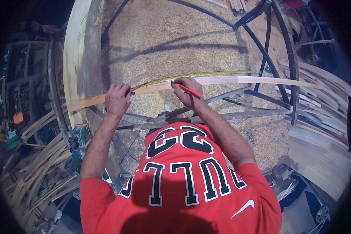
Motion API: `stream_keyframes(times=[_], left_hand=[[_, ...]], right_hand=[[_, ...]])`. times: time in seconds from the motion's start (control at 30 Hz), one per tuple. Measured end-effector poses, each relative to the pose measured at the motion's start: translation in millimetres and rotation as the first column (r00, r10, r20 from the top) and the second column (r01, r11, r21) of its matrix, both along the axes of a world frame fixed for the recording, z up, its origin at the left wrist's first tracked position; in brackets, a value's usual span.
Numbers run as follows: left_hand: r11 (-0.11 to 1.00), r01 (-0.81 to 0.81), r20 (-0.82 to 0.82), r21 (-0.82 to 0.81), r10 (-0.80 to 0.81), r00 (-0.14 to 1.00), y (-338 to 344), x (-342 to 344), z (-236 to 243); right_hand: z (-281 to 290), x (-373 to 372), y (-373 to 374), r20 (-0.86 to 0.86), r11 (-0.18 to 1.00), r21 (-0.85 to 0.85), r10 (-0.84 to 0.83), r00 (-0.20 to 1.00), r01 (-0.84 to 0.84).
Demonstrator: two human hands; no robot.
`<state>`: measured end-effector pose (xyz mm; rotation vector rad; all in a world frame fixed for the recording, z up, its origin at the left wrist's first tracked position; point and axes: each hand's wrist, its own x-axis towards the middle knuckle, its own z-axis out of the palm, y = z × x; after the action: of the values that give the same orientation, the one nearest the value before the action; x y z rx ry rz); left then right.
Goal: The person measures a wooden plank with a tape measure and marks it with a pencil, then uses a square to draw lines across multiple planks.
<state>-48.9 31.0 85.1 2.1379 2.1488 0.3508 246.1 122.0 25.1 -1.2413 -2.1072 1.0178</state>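
A long, pale wooden strip [218, 80] lies crosswise in front of me over a dark frame. Along its far edge stretches a yellow tape measure [206, 74], extended to the right well past my right hand. My left hand [118, 99] is closed at the strip's left part, thumb and fingers pinching the near end of the tape. In my right hand [188, 93] is a red pencil [190, 91], its back end pointing right and toward me. The pencil's tip is hard to make out beside the fingers, which rest at the strip next to the tape.
The dark frame [294, 74] has slanting bars around the strip. A thick board [75, 58] runs away on the left, near a green power tool [79, 142]. Wood strips are piled at left [39, 171] and right [319, 101]. Sawdust covers the floor [175, 50].
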Motion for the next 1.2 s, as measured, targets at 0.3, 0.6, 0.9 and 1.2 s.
stream_keyframes(times=[0.3, 0.6, 0.9, 1.2], left_hand=[[1.000, -0.010, -0.018, -0.024, 0.009, 1.000, -0.3, -0.3, -0.8], [1.000, -0.001, -0.012, 0.004, 0.001, 1.000, -0.6, -0.1, -0.9], [1.000, 0.001, -0.002, -0.009, -0.001, 1.000, 0.1, 0.8, 0.0], [1.000, 0.012, 0.002, -0.019, -0.012, 1.000, 0.6, 1.8, 2.9]], right_hand=[[-3.9, -1.1, -0.8, -0.043, 0.998, 0.063, -0.016, 0.999, 0.019], [-6.5, -2.8, -1.1, -0.008, 0.998, 0.039, -0.039, 0.999, 0.039], [-9.6, -3.2, -1.5, -0.100, 0.995, 0.087, -0.045, 0.994, 0.053], [-10.0, -3.8, -1.4, -0.100, 0.992, 0.103, -0.057, 0.993, 0.067]])
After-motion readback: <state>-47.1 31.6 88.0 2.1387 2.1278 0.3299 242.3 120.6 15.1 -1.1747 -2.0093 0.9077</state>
